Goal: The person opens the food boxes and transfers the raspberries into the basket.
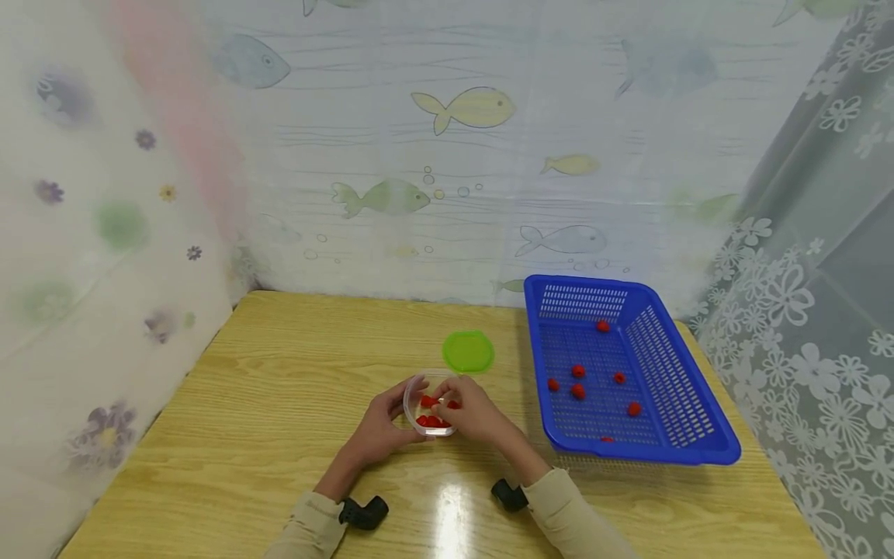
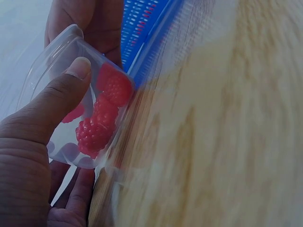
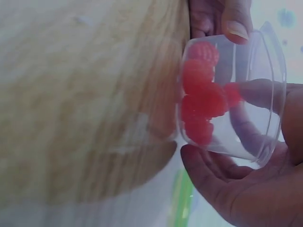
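A pale sheet (image 1: 447, 163) printed with fish hangs behind the wooden tabletop (image 1: 300, 373), and flowered sheets hang at both sides. The blue basket (image 1: 590, 347), with meshed walls, stands on the right part of the tabletop. Two cream sleeves (image 1: 594, 516) come in from the near edge.

The left hand (image 1: 387, 423) holds the tub from its left: its grip is clamped on the clear wall, thumb on the near side. The right hand (image 1: 478, 411) comes over the tub's right rim; its thumb and a finger are inside, pinched together on a berry (image 3: 232, 94).

The tub (image 1: 436, 432) stands on the tabletop between the hands, left of the basket and well apart from it. The green lid (image 1: 469, 352) lies flat just beyond the tub. A black device (image 1: 364, 512) sits at each wrist.

Smallest are the red berries (image 3: 199, 99): several lie along the tub's bottom, below the pinched one, and seven show scattered in the basket.
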Demonstrator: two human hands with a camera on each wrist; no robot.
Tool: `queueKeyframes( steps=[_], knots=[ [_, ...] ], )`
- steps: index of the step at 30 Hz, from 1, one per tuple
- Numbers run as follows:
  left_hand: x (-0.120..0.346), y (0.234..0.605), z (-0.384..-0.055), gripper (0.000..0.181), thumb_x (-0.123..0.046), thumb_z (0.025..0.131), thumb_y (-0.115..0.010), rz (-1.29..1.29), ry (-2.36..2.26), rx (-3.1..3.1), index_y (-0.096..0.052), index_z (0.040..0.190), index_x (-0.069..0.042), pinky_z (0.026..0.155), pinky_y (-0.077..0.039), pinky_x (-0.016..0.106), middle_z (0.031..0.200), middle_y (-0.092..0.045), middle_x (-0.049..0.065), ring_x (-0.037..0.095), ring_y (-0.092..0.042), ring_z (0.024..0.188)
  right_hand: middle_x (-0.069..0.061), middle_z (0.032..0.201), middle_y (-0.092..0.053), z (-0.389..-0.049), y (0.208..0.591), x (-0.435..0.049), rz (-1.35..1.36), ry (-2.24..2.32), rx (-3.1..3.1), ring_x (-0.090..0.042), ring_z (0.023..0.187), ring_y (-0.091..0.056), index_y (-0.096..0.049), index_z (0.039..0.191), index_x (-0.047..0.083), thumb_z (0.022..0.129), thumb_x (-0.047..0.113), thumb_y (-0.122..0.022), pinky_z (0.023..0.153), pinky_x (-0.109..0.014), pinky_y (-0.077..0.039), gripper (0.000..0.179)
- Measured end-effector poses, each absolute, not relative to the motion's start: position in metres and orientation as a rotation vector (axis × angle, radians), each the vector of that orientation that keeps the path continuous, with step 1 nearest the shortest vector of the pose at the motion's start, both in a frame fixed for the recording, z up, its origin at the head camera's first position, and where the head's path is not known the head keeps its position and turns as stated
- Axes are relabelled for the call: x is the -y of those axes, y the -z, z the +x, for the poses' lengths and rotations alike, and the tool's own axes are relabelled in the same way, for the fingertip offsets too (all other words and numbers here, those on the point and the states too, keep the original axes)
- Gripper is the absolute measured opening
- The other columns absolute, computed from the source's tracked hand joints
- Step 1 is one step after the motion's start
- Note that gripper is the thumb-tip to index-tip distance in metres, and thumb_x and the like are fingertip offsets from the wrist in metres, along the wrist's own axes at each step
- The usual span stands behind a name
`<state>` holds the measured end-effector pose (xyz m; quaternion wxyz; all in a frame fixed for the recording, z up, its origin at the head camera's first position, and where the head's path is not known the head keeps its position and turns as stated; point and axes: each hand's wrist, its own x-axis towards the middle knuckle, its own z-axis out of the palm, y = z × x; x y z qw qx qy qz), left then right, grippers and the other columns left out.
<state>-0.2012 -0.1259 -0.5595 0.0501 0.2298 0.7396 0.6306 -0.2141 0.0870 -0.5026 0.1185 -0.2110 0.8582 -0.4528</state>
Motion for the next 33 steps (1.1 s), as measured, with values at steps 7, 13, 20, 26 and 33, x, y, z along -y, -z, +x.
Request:
queueKeyframes(
  steps=[7, 13, 20, 26, 33],
  knots=[
    [0.1267, 0.5589, -0.2021, 0.09, -0.01, 0.079, -0.088, 0.7, -1.912, -2.263, -0.042, 0.156, -0.015, 0.111, -0.043, 0.044, 0.152, -0.05, 0.014, 0.032, -0.049, 0.14, -0.016, 0.113, -0.055, -0.2136, 0.5086, -0.0862, -0.612, 1.459, -2.454, -0.024, 0.098, -0.063, -0.068, 0.108, 0.0, 0.098, 0.01, -0.066, 0.07, -0.026, -0.052, 0.015],
    [0.1267, 0.5582, -0.202, 0.088, -0.008, 0.08, -0.087, 0.718, -1.905, -2.286, -0.043, 0.156, -0.014, 0.111, -0.043, 0.044, 0.151, -0.052, 0.014, 0.032, -0.049, 0.14, -0.018, 0.116, -0.053, -0.2129, 0.5114, -0.0871, -0.65, 1.48, -2.469, -0.032, 0.113, -0.059, -0.067, 0.108, -0.001, 0.102, 0.011, -0.06, 0.078, -0.033, -0.051, 0.015],
    [0.1256, 0.5578, -0.2012, 0.087, -0.008, 0.08, -0.087, 0.72, -1.895, -2.314, -0.043, 0.155, -0.011, 0.111, -0.044, 0.044, 0.15, -0.053, 0.014, 0.032, -0.051, 0.137, -0.019, 0.125, -0.057, -0.2121, 0.5117, -0.0886, -0.631, 1.546, -2.513, -0.036, 0.125, -0.049, -0.068, 0.105, 0.002, 0.102, 0.009, -0.059, 0.098, -0.052, -0.047, 0.011],
    [0.1248, 0.5586, -0.2009, 0.087, -0.009, 0.08, -0.088, 0.711, -1.908, -2.302, -0.045, 0.154, -0.012, 0.111, -0.044, 0.044, 0.15, -0.053, 0.014, 0.032, -0.051, 0.138, -0.023, 0.146, -0.046, -0.2086, 0.5078, -0.0911, -0.528, 1.656, -2.487, -0.029, 0.1, -0.064, -0.068, 0.108, 0.003, 0.103, 0.01, -0.058, 0.086, -0.041, -0.057, 0.013],
    [0.1247, 0.5605, -0.2012, 0.088, -0.01, 0.079, -0.088, 0.705, -1.899, -2.313, -0.044, 0.155, -0.011, 0.11, -0.045, 0.028, 0.15, -0.053, 0.014, 0.032, -0.052, 0.138, -0.024, 0.145, -0.046, -0.207, 0.5073, -0.0952, -0.519, 1.753, -2.458, -0.03, 0.103, -0.063, -0.065, 0.114, 0.001, 0.106, 0.007, -0.052, 0.084, -0.039, -0.058, 0.017]
  ],
)
